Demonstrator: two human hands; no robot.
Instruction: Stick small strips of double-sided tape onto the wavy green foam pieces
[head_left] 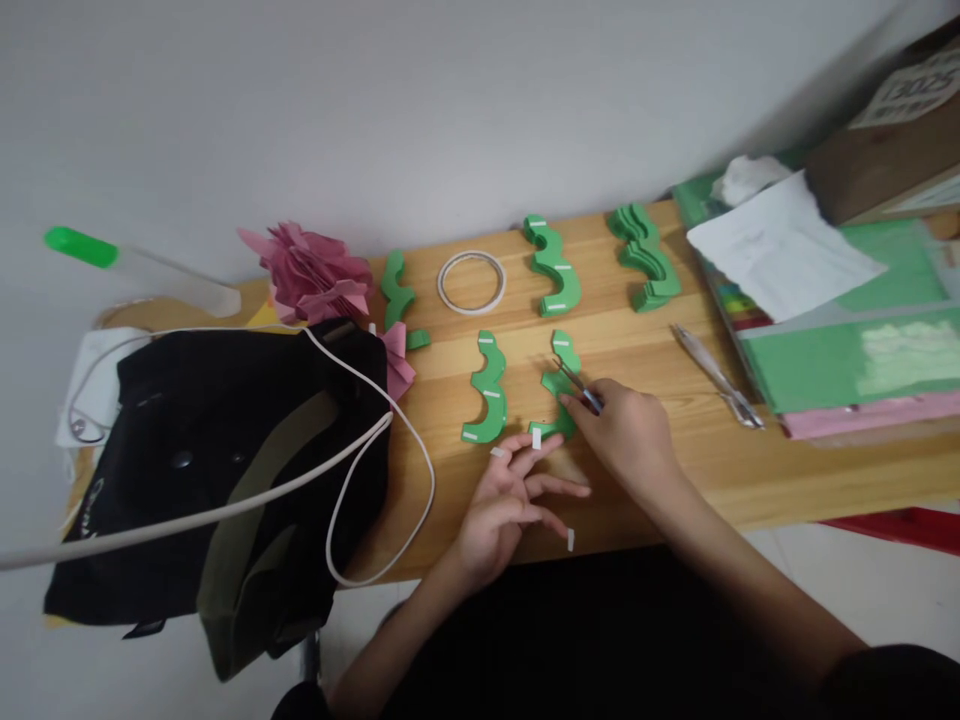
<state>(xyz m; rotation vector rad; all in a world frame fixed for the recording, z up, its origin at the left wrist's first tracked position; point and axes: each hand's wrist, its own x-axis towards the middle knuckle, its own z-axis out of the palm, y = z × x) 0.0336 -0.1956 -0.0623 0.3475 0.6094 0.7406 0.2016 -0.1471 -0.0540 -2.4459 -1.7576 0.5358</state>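
My right hand (630, 430) grips slim dark tweezers (579, 385) with a bluish body. Their tips are over a wavy green paper piece (564, 350), and a fingertip is beside its edge. My left hand (510, 505) is palm up just below that piece, its fingers spread. Small white tape strips (537, 438) stick to several of its fingertips. To the left lies another wavy green piece (491, 385) with white strips along it. Behind are a stack of green pieces with strips (555, 265), a second green stack (646, 258) and a tape roll (471, 283).
A black bag (247, 450) with a white cable (431, 480) covers the table's left. Pink paper flowers (319, 275) stand behind it, near another green piece (397, 290). Rightward lie a slim silvery tool (716, 375), green sheets (825, 360), crumpled white paper (780, 245) and a brown box (885, 165).
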